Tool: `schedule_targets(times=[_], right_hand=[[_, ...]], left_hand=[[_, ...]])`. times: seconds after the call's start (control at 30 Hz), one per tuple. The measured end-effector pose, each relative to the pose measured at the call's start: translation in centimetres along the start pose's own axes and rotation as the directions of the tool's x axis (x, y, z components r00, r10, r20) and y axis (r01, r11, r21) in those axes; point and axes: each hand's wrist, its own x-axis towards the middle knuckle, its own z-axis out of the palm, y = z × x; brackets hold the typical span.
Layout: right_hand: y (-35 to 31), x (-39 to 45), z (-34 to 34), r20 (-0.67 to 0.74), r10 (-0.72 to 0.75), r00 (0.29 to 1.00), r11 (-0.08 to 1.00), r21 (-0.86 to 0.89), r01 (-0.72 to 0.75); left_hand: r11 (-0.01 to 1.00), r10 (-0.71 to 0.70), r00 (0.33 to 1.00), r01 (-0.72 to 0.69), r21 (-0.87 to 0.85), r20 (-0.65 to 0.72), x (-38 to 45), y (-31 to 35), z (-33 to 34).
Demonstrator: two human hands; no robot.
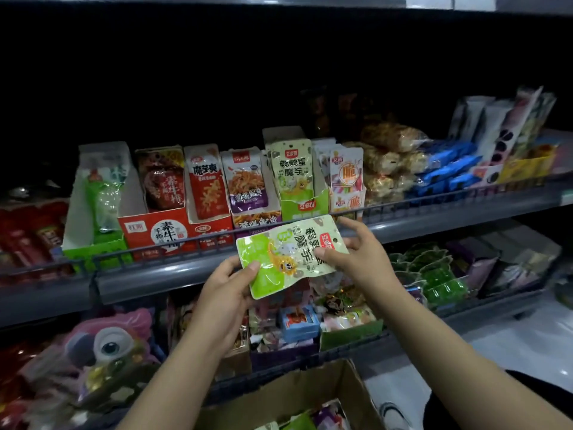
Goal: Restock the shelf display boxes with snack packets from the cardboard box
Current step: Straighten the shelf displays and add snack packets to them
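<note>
Dim shop aisle, lit from the viewer's side, with a black void above the goods.

The upper half falls into near-total darkness under the top shelf edge [279, 3], which catches a pale strip of light. The front faces of the display boxes [173, 231] and the green snack packet [288, 252] are the brightest and sharpest parts, with soft glare on the packet's glossy film. Colour noise and smearing soften the goods at far left and far right. Wide-angle distortion bows the grey shelf rail [434, 225] and tilts the packets at the right edge. The cardboard box [310, 395] at the bottom is slightly blurred.
</note>
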Motion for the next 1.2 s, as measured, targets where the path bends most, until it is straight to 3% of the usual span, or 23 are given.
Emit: schedule_targets(times=[0.1,0.23,0.33,0.47,0.53,0.6,0.7,0.87,1.0,1.2], right_hand=[[-1.3,1.7,-0.4,0.040,0.039,0.998,0.993,0.114,-0.043],[-2.9,3.5,-1.1,0.079,0.011,0.997,0.994,0.112,-0.020],[-4.9,5.2,-1.8,0.048,-0.061,0.997,0.995,0.077,0.057],[-8.3,7.9,-2.6,-0.030,-0.223,0.974,0.968,-0.127,0.218],[-9.9,9.5,-2.5,-0.067,-0.309,0.949,0.923,-0.261,0.282],[-11.2,10.9,-2.2,-0.086,-0.360,0.929,0.883,-0.351,0.310],[-12.6,12.5,-1.6,-0.066,-0.405,0.912,0.833,-0.438,0.338],[-15.6,14.3,-1.0,-0.029,-0.462,0.886,0.702,-0.623,0.345],[-16.2,15.4,0.1,0.193,-0.369,0.909,0.464,-0.809,0.360],[-14.6,18.6,2.8,0.317,-0.225,0.921,0.401,-0.832,0.384]], left_hand=[[0.999,0.020,1.000,-0.020,-0.038,0.014,1.3,0.1,0.7],[0.998,0.069,0.998,-0.069,0.012,-0.011,3.3,0.0,1.3],[0.950,0.195,0.979,-0.176,0.258,-0.050,4.7,-0.2,1.7],[0.697,0.466,0.884,-0.380,0.608,0.018,6.3,0.0,1.6],[0.442,0.585,0.799,-0.457,0.772,0.138,7.1,0.2,1.4],[0.220,0.592,0.767,-0.449,0.866,0.247,7.7,0.3,1.5],[0.098,0.511,0.804,-0.406,0.909,0.304,8.7,0.3,2.0],[0.024,0.436,0.832,-0.391,0.920,0.342,9.9,-0.6,3.2],[0.010,0.488,0.812,-0.373,0.928,0.322,10.2,-0.7,3.5],[0.013,0.492,0.800,-0.401,0.916,0.343,10.0,-0.8,3.3]])
